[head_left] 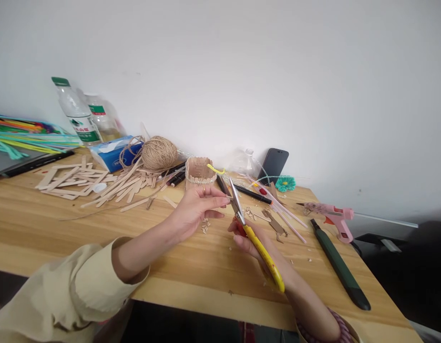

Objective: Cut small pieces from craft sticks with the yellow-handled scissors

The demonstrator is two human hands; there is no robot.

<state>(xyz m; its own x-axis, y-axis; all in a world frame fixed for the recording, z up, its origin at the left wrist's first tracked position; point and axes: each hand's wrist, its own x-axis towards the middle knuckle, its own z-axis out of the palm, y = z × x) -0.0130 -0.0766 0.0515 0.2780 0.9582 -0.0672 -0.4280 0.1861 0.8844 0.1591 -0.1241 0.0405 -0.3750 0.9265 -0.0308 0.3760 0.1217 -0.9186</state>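
My right hand (251, 243) is wrapped around a pair of scissors (258, 247) with yellow handles, whose blades stand apart and point away from me. My left hand (197, 209) pinches a small piece of wooden stick (230, 197) between thumb and fingers, right at the blades; most of the piece is hidden. Small cut wood bits (205, 226) lie on the table below that hand, and more are beside the scissors. Just behind my left hand stands a round cup made of craft sticks (199, 170), with a yellow pipe cleaner (216, 169) at its rim.
Craft sticks (73, 178), a twine ball (158, 152), a blue tissue pack (116, 152) and bottles (79, 114) crowd the left. On the right are a pink glue gun (331, 214), a dark green cutter (340, 267), a phone (273, 164) and a teal flower (285, 183).
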